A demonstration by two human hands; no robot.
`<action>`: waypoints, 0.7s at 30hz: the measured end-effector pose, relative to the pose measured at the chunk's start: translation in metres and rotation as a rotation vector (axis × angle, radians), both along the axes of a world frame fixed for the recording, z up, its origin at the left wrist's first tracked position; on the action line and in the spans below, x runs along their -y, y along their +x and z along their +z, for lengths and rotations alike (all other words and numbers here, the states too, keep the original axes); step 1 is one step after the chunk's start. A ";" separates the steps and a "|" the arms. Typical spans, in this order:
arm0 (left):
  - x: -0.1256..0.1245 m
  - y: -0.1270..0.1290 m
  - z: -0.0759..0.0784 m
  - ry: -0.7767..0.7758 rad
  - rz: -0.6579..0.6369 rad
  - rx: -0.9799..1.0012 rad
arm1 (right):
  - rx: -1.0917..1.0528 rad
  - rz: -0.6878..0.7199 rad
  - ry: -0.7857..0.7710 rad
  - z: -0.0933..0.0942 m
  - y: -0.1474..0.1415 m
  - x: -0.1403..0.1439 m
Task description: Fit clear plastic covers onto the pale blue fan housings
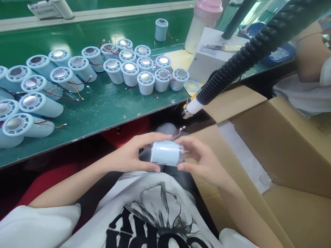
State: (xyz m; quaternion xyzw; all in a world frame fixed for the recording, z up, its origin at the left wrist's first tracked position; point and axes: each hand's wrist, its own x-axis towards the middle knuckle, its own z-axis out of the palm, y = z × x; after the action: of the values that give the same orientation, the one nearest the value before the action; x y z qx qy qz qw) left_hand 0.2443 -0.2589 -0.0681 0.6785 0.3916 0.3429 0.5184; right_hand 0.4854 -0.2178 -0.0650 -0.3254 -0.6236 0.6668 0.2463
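Above my lap, a light-blue cylinder with a clear plastic film around it (167, 153) lies on its side between my two hands. My left hand (134, 153) grips its left end, thumb below and fingers over the top. At the other end, my right hand (199, 158) is closed around the clear rim, thumb underneath. Thin wires with small white connectors (179, 131) stick up just behind the cylinder. Another pale round part (167, 128) shows partly behind my hands. The far sides of my fingers are hidden.
Many similar blue cylinders (128, 73) with wires stand on the green bench (108, 113). A ribbed black hose (227, 65) with a white nozzle slants in from the right. Beside me is an open cardboard box (297, 137). A pink-lidded bottle (204, 24) and another person's arm (311, 51) are farther back.
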 end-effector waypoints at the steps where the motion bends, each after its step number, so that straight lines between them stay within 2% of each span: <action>1: 0.000 0.000 0.000 0.005 -0.002 -0.004 | -0.007 0.000 -0.017 0.000 0.000 0.000; 15: -0.001 -0.001 0.001 0.097 -0.025 -0.030 | -0.052 0.004 -0.303 -0.004 -0.006 -0.001; 21: -0.002 -0.001 0.001 0.124 -0.037 -0.033 | -0.066 0.012 -0.471 -0.013 -0.008 0.002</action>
State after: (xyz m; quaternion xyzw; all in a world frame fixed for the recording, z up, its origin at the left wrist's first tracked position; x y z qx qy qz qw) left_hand 0.2437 -0.2565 -0.0676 0.7218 0.3656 0.3457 0.4752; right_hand 0.4773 -0.2195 -0.0776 -0.3482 -0.4446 0.8054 0.1799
